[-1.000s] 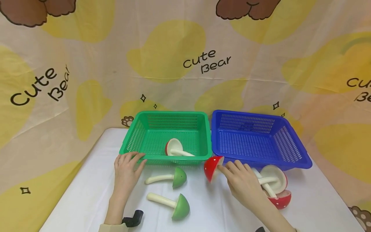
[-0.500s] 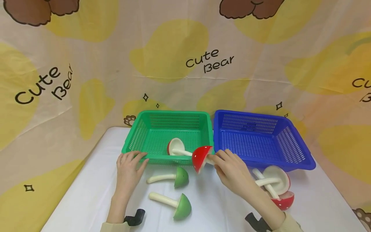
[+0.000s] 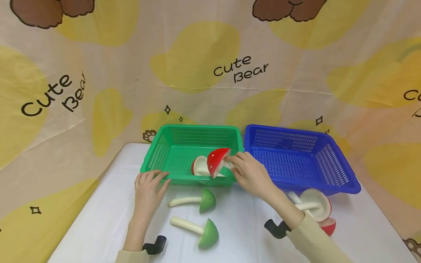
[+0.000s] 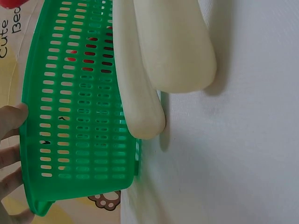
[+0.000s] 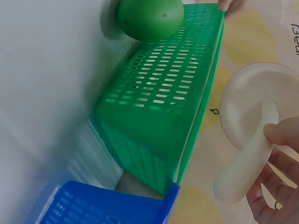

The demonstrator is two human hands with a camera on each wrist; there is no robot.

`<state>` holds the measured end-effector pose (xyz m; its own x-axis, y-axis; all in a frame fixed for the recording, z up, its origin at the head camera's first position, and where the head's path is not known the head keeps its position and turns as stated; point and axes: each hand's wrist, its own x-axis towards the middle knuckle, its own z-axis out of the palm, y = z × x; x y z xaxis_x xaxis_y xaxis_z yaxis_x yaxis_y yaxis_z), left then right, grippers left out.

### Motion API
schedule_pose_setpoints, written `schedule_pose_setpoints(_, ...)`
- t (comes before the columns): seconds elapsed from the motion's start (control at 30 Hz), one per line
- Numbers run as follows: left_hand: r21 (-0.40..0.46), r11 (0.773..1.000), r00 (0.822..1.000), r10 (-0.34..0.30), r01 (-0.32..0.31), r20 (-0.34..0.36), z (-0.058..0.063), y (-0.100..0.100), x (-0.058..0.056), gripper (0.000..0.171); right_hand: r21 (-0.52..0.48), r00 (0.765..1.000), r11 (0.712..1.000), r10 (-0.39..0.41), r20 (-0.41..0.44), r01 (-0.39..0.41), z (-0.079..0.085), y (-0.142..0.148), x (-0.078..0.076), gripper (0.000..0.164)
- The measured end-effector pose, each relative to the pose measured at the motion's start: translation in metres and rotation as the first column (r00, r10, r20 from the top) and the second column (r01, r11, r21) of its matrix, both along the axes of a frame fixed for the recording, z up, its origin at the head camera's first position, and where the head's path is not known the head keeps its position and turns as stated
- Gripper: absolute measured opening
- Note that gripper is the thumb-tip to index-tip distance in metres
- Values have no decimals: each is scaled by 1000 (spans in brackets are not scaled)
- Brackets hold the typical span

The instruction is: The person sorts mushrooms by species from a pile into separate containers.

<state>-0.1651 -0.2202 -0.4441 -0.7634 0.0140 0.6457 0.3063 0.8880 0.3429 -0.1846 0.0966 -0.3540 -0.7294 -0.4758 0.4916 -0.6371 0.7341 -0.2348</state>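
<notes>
My right hand [image 3: 251, 173] pinches the white stem of a red-capped toy mushroom [image 3: 217, 160], held tilted above the green basket [image 3: 152, 153]. In the right wrist view, the pale hollow underside of the mushroom's cap [image 5: 243, 98] shows. At the basket's front left corner, my left hand [image 3: 148, 190] holds the rim, its thumb at the outer edge. Inside lies another red-capped mushroom [image 3: 198, 164], partly hidden by the held one. Two green-capped mushrooms [image 3: 208, 200] [image 3: 209, 233] lie in front, and their stems [image 4: 175, 46] appear large in the left wrist view.
Right of the green basket stands a blue basket [image 3: 335, 182], its floor visible. Before it is a small pile of red-capped mushrooms [image 3: 323, 202], partly covered by my right sleeve [image 3: 315, 237]. A patterned cloth [image 3: 184, 73] hangs behind the white table [image 3: 98, 219].
My right hand has carried the red-capped mushroom left and up, from in front of the blue basket to over the green one. My left hand stays at the rim.
</notes>
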Motion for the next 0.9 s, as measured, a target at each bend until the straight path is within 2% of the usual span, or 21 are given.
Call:
schedule_pose_setpoints(0.27,-5,1000,1000,1,-1,8,0,-1,1,26,-60,997,998,-16,79,21,4,-11,-20,32)
schedule_pose_setpoints(0.43,-13,1000,1000,4,-4,0,1,-1,2,26,-67,993,997,-40,110,48,1,-17,-33,30)
schedule_pose_setpoints(0.53,-18,1000,1000,8,-8,-5,1,0,2,26,-77,986,995,-53,157,66,-1,-22,-42,29)
schedule_pose_setpoints(0.73,-17,1000,1000,14,-14,2,2,0,3,26,-102,950,988,-79,301,114,-4,-33,-59,32)
schedule_pose_setpoints(0.9,-15,1000,1000,10,-10,6,2,0,2,26,-104,904,980,-110,414,167,-9,-40,-69,33)
